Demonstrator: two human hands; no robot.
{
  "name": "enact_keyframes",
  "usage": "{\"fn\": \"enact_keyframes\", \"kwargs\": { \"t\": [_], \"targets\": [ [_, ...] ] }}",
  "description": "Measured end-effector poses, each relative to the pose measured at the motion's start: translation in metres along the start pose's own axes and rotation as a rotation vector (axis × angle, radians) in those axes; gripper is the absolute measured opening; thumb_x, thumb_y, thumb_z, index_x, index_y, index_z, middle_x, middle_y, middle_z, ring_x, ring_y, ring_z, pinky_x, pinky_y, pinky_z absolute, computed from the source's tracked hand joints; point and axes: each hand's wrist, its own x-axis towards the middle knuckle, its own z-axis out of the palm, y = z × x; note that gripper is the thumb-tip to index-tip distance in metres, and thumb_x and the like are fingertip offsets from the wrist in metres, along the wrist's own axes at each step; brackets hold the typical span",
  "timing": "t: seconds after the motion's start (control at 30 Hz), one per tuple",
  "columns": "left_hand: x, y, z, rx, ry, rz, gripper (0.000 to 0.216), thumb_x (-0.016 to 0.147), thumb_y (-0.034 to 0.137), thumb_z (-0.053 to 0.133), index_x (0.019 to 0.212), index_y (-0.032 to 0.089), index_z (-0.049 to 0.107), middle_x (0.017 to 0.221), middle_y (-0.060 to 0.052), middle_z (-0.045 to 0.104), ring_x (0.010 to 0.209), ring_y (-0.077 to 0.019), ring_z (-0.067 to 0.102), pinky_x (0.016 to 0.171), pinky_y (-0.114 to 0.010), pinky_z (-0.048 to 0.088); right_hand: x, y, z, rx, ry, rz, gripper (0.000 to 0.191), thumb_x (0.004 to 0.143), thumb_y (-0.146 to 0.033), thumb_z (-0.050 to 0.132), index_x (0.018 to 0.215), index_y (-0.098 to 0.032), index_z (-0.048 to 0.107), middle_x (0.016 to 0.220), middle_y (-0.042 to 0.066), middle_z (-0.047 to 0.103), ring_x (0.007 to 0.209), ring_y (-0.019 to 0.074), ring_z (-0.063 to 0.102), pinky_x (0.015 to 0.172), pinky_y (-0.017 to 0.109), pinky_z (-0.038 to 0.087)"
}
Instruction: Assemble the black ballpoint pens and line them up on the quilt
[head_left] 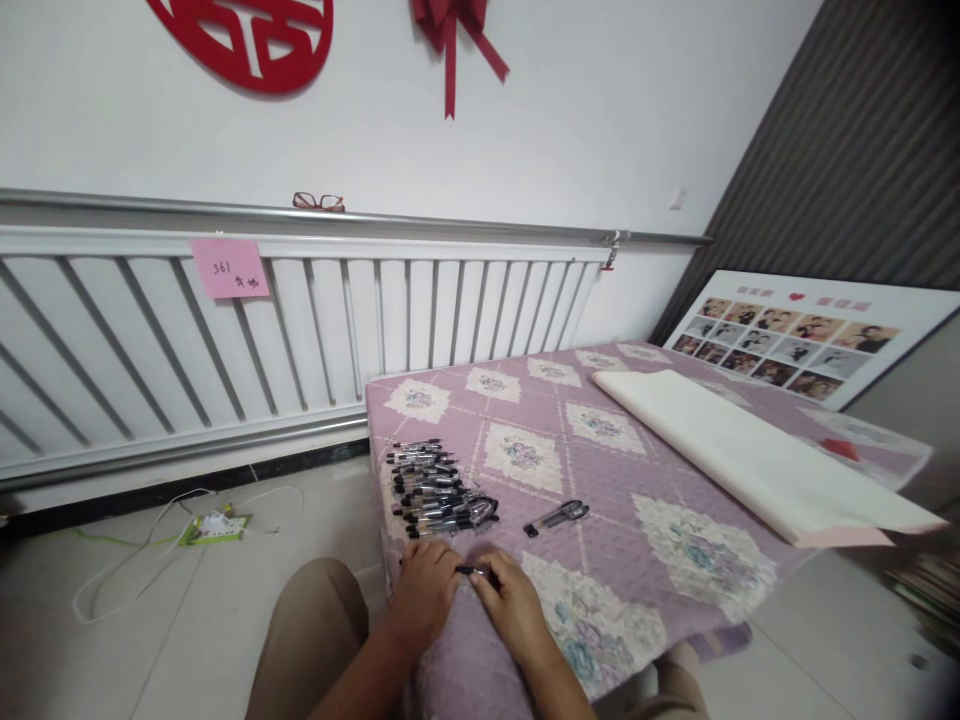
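Observation:
Close to the near edge of the cloth-covered table, my left hand [427,590] and my right hand [511,603] are both closed on one black pen [469,570]. Its dark middle shows between them; the ends are mostly covered by fingers. Just beyond my left hand lies a pile of pens [439,490], clear-barrelled with black ends, stacked roughly side by side along the left edge. A few more pens [562,514] rest together on the cloth to the right, with a small black piece [530,531] at their near end.
A purple floral cloth [525,450] covers the table. Folded cream sheet material [720,450] lies on the right, near a red piece [838,449]. A white radiator [322,330] runs along the wall with a pink note [229,268]. A power strip [215,527] with cables is on the floor.

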Motion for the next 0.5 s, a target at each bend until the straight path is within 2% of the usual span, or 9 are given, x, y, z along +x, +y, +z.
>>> {"fn": "enact_keyframes", "kwargs": {
  "t": [0.33, 0.5],
  "targets": [
    [0.001, 0.002, -0.003, 0.043, 0.014, -0.024, 0.015, 0.088, 0.021, 0.049, 0.099, 0.027, 0.058, 0.097, 0.001, 0.060, 0.097, -0.0190, 0.050, 0.090, -0.037, 0.031, 0.000, 0.001, 0.000, 0.037, 0.033, 0.006, 0.014, 0.084, -0.027, 0.049, 0.079, -0.021, 0.062, 0.081, 0.004, 0.064, 0.079, 0.0186, 0.059, 0.073, 0.029, 0.046],
    [0.001, 0.003, -0.003, 0.096, 0.004, -0.074, 0.017, 0.088, 0.020, 0.049, 0.098, 0.029, 0.059, 0.096, 0.002, 0.060, 0.097, -0.0201, 0.051, 0.090, -0.040, 0.030, 0.001, 0.011, 0.001, -0.012, 0.178, 0.039, 0.021, 0.088, -0.028, 0.043, 0.095, -0.020, 0.061, 0.094, 0.008, 0.065, 0.090, 0.0208, 0.059, 0.082, 0.035, 0.047]
  ]
}}
